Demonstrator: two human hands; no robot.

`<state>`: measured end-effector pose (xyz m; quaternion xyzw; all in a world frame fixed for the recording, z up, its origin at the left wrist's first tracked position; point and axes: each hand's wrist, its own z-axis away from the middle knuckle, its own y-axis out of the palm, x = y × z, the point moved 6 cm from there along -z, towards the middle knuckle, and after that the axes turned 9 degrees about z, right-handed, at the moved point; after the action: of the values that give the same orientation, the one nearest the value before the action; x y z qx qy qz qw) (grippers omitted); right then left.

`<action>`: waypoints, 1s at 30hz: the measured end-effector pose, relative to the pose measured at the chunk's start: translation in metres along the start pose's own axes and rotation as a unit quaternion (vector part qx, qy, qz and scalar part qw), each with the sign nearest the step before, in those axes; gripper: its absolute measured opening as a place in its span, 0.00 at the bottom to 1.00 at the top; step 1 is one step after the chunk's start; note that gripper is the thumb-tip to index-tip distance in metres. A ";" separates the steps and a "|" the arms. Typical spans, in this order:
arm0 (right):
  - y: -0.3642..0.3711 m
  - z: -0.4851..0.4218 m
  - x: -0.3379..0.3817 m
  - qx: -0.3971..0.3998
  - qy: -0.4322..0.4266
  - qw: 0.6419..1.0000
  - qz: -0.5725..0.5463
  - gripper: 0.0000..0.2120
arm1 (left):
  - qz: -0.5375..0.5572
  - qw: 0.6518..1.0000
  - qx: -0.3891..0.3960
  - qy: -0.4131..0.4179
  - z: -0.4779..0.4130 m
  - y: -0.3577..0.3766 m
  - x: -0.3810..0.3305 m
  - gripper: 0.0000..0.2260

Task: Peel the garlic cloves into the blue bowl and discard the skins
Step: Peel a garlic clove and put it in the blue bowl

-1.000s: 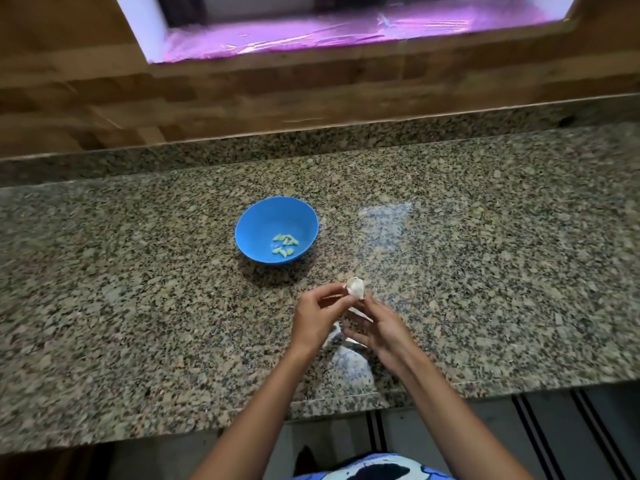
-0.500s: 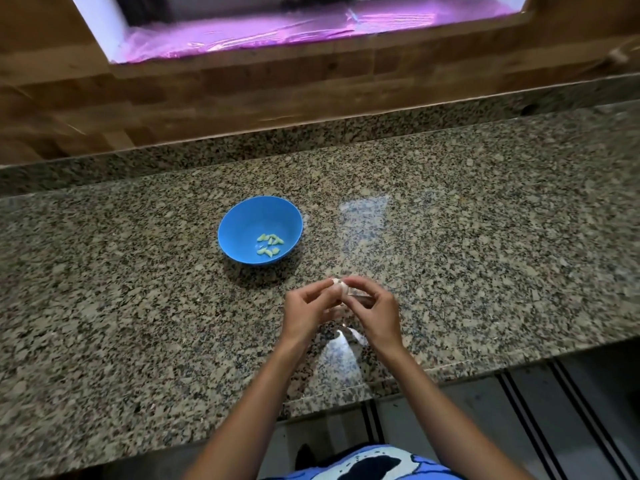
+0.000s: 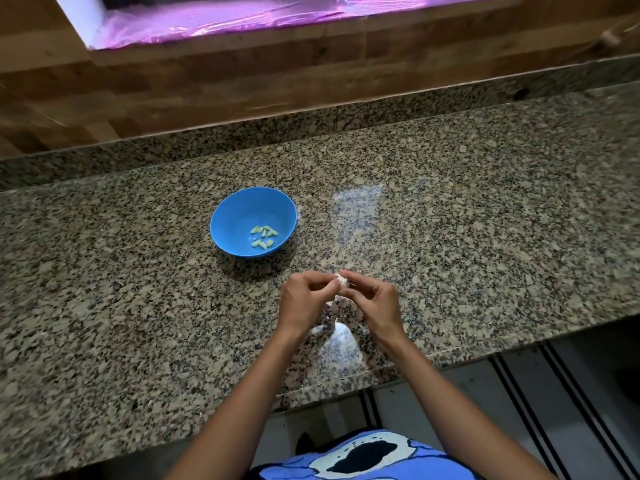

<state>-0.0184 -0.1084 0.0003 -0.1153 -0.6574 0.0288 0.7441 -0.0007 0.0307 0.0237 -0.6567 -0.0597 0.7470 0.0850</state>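
The desk (image 3: 485, 220) is speckled, polished granite with a glossy sheen. A round, smooth blue bowl (image 3: 239, 216) sits on it and holds a few small pale-green peeled cloves (image 3: 264, 236). Nearer the desk's front edge, the left hand (image 3: 303, 303) and right hand (image 3: 375, 306) meet at the fingertips. Both are curled, pinching a small white papery garlic clove (image 3: 342, 281) between them. The bowl lies close by, beyond the hands and to their left. Thin white skin scraps (image 3: 317, 329) lie on the desk beneath the hands.

Left hand (image 3: 304, 301), right hand (image 3: 376, 306), fingertips (image 3: 329, 277) together
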 end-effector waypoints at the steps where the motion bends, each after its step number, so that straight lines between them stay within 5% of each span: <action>1: -0.001 0.000 0.000 -0.006 -0.006 1.000 0.008 0.19 | -0.020 1.000 0.003 0.012 0.000 0.001 -0.003 0.08; 8: 0.001 0.002 -0.002 -0.022 -0.025 0.997 0.076 0.17 | -0.154 0.983 0.012 0.095 0.006 0.009 -0.008 0.04; 15: 0.005 0.000 -0.003 0.048 0.014 0.999 -0.001 0.16 | 0.058 0.996 -0.010 -0.068 -0.002 -0.007 0.022 0.03; 20: -0.016 -0.009 -0.017 0.013 0.021 0.960 0.278 0.15 | 0.236 0.947 -0.074 -0.207 -0.003 -0.033 0.051 0.05; 23: -0.027 -0.012 -0.023 0.012 0.002 0.910 0.414 0.15 | 0.095 0.974 -0.099 -0.180 -0.006 -0.050 0.065 0.06; 26: -0.029 -0.012 -0.025 0.025 -0.011 0.906 0.423 0.15 | -0.143 0.986 -0.047 -0.071 -0.006 -0.048 0.057 0.09; 30: -0.026 -0.007 -0.029 0.014 -0.031 0.860 0.509 0.25 | -0.230 0.973 -0.008 -0.009 0.002 -0.036 0.046 0.10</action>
<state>-0.0187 -0.1404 -0.0234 -0.4224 -0.5292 0.4160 0.6070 -0.0065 0.0750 -0.0132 -0.6190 -0.2163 0.7129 0.2485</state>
